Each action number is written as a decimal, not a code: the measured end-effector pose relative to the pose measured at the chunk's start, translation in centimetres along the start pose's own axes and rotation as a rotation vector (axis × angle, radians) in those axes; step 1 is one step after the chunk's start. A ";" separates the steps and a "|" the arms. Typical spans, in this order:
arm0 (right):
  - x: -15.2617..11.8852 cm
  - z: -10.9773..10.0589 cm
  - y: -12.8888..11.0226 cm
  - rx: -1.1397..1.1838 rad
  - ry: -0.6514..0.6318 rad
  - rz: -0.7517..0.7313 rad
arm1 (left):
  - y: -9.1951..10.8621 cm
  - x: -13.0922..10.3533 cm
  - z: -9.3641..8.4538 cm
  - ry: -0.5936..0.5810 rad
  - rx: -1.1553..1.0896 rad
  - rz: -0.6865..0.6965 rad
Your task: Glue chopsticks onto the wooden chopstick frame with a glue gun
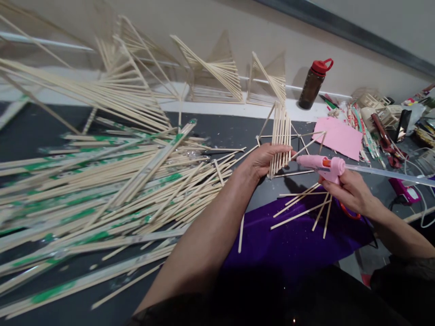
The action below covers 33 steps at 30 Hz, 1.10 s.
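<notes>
My left hand (267, 159) grips a small frame of wooden sticks (281, 131) by its slatted panel, thumb laid across the slats. The frame rests on the dark table, its thin struts spreading out to the right. In my right hand (353, 190) is a pink glue gun (322, 166), with a long clear glue stick (384, 173) sticking out of its back. The gun's nozzle points left, close to the right edge of the slats; whether it touches them I cannot tell. Several loose wooden sticks (299, 213) lie just below, on purple cloth (258, 235).
Many chopsticks (136, 181), some in green-marked wrappers, cover the left side. Finished-looking stick frames (217, 72) stand along the wall. A red-capped bottle (314, 83) stands behind pink paper (340, 136). Clutter, a phone (403, 124) and a magenta power block (404, 190) with cables lie right.
</notes>
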State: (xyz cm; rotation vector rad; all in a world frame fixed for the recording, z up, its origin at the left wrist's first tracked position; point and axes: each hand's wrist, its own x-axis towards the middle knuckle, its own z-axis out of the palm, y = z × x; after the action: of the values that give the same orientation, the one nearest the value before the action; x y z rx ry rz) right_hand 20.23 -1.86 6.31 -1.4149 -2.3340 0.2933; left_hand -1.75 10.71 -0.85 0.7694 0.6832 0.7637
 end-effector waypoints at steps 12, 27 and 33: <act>0.4 0.1 -0.4 -0.033 0.022 -0.031 | 0.2 -0.3 0.6 0.071 -0.027 -0.010; 0.4 0.6 -0.4 -0.003 0.025 0.023 | 0.3 -0.4 0.9 0.098 -0.008 0.004; 0.6 0.0 -0.5 0.057 0.000 0.059 | 0.3 -0.5 0.8 0.102 0.004 0.005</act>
State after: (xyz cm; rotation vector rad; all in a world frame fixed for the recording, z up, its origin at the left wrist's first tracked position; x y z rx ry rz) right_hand 19.61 -1.59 6.61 -1.4575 -2.2684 0.3731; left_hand -1.48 10.19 -0.03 0.7395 0.7746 0.8103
